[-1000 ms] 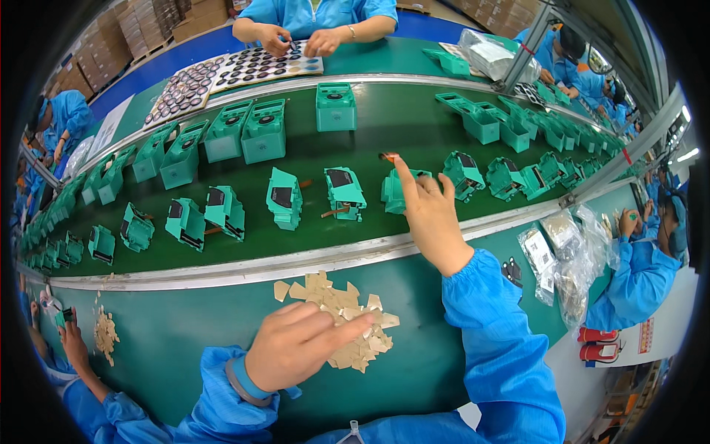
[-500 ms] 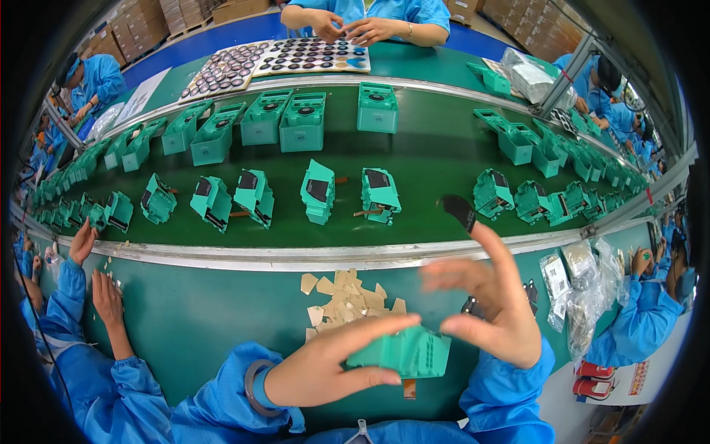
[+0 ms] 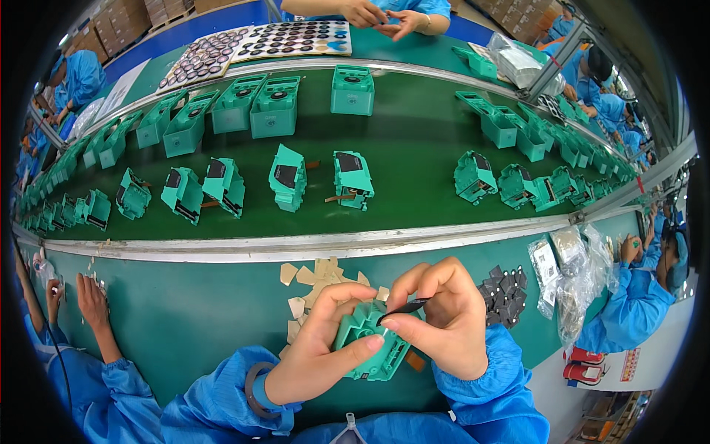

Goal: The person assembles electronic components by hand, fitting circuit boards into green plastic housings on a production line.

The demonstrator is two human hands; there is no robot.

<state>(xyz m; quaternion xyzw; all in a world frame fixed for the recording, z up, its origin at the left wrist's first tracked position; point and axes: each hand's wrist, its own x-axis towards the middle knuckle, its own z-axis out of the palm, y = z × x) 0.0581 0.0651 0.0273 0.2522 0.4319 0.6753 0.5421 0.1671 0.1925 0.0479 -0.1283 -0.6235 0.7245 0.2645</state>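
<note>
The left hand [image 3: 319, 364] is cupping an angular green plastic housing [image 3: 379, 362] at six o'clock in the view, its fingers part-curled around it. The right hand [image 3: 452, 325] is pinching a thin, flat black piece [image 3: 403, 309] between nearly closed thumb and fingers, at the housing's one o'clock. This piece is apparently being positioned; the next move is likely calling for edge alignment before pressing.

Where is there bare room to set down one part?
On the green workbench, between the beige pieces and the co-worker's hand. The conveyor belt has a wide gap between two front green housings. It is crowded around the left hand and right hand, between beige pieces and black pieces.
</note>
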